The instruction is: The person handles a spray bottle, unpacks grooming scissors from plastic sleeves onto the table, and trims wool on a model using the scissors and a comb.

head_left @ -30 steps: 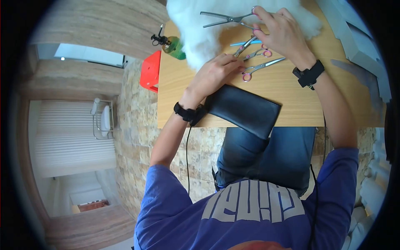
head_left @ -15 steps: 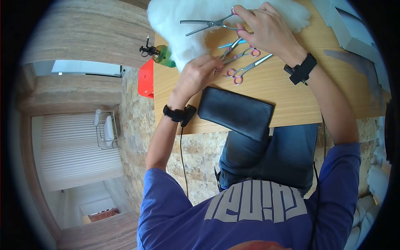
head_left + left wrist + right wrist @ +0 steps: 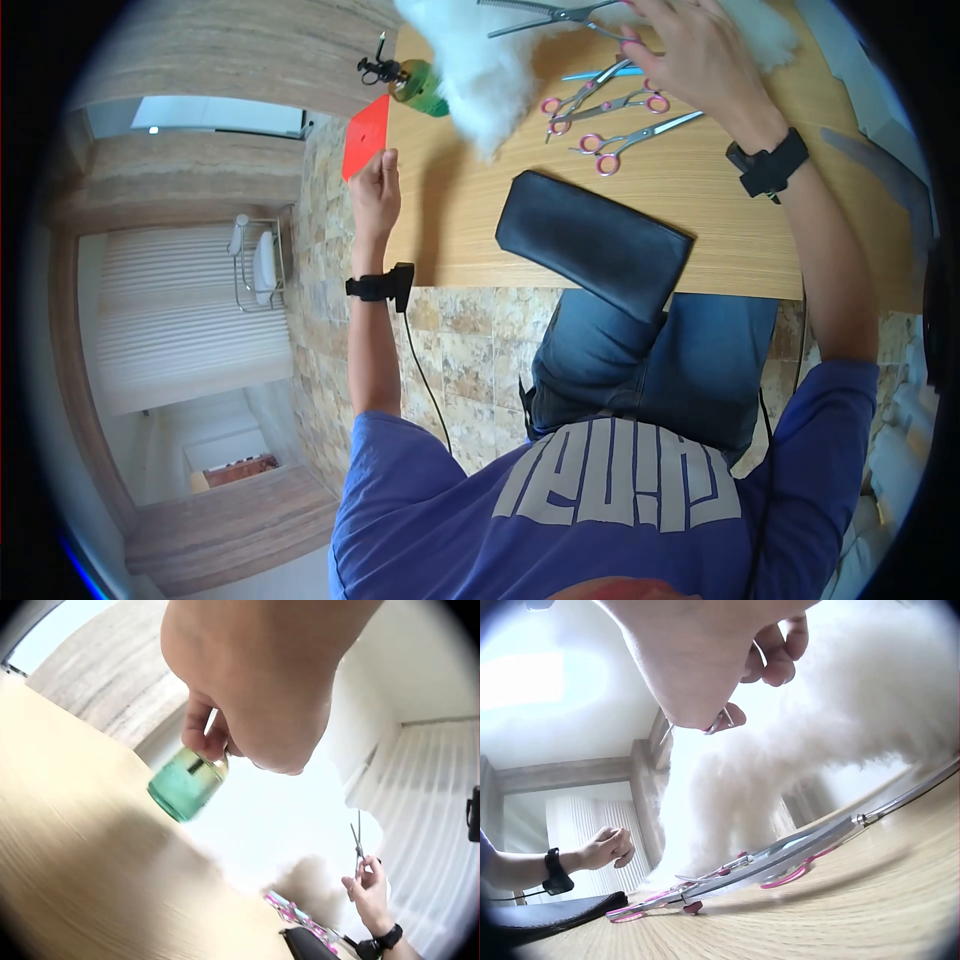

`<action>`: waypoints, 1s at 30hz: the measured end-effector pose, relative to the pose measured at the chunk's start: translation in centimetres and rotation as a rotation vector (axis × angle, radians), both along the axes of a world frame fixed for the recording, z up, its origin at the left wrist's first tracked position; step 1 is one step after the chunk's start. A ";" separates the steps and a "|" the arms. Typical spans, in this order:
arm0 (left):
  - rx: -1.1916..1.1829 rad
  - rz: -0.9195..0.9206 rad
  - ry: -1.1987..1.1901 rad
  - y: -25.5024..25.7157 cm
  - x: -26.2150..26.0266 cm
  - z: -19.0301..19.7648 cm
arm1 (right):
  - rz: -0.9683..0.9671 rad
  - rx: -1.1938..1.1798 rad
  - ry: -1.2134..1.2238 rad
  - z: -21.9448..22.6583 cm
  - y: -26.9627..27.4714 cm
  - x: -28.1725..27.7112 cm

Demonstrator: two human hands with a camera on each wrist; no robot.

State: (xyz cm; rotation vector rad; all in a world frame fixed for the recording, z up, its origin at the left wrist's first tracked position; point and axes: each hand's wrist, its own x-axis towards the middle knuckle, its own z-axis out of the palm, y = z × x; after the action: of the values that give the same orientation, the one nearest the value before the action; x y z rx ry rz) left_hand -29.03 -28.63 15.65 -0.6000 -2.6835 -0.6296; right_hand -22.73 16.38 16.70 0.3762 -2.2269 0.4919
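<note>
My right hand (image 3: 705, 65) holds a pair of thinning scissors (image 3: 567, 15) by the finger rings, its blades spread apart and pointing left. The blades overlap the white fluffy fur (image 3: 480, 60) in the head view. At the table's left edge, my left hand (image 3: 376, 200) is raised with loosely curled fingers and nothing visible in it. It overlaps a red stool (image 3: 366, 135) there. The left wrist view has its fingers overlapping the top of a green spray bottle (image 3: 186, 787). Several scissors (image 3: 650, 132) with pink rings lie on the table under my right hand.
A black pouch (image 3: 595, 235) lies at the table's front edge, above the person's knees. Beside the scissors is a slim blue item (image 3: 605, 74). White boxy objects (image 3: 860, 75) line the table's right side. A cable (image 3: 425, 375) hangs from the left wrist.
My left hand has left the scissors on the table and moved left to the table's edge. My right hand still holds the thinning scissors. The head view has shifted slightly.
</note>
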 end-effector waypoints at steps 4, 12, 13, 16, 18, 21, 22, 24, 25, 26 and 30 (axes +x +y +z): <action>0.000 0.036 -0.077 -1.3 0.3 -1.0 | 0.015 0.010 0.056 0.0 -0.2 0.0; -0.014 -0.100 -0.177 5.7 2.7 -1.4 | -0.036 0.009 0.052 -0.2 -0.6 -0.3; -0.124 -0.080 -0.175 6.4 2.3 -1.8 | -0.032 0.014 0.052 0.0 -0.6 -0.2; -0.328 -0.040 -0.160 9.1 2.6 -1.9 | -0.017 0.034 0.035 0.2 -0.7 -0.1; -0.422 -0.022 -0.150 10.1 2.7 -2.3 | -0.051 0.042 0.096 -0.2 -0.6 -0.4; -0.538 -0.015 -0.039 10.3 1.8 -3.2 | -0.053 0.050 0.075 -0.2 -0.6 -0.3; -0.512 -0.088 -0.051 9.9 1.3 -3.5 | -0.053 0.049 0.073 -0.2 -0.6 -0.3; -0.487 -0.163 -0.064 9.3 1.0 -3.3 | -0.032 0.041 0.081 -0.4 -0.5 -0.5; -0.497 -0.179 -0.083 9.1 1.2 -2.9 | -0.036 0.038 0.079 -0.3 -0.5 -0.5; -0.507 -0.200 -0.102 8.9 1.5 -2.5 | -0.032 0.041 0.048 -0.1 -0.5 -0.3; -0.395 -0.246 -0.225 6.2 2.7 -1.0 | 0.011 0.036 0.025 -0.1 -0.1 -0.2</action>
State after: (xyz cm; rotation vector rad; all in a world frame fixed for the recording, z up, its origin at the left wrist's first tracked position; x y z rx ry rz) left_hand -26.36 -22.41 14.69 -1.0297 -2.9970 -0.2304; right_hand -22.89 16.27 16.63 0.4109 -2.2134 0.4511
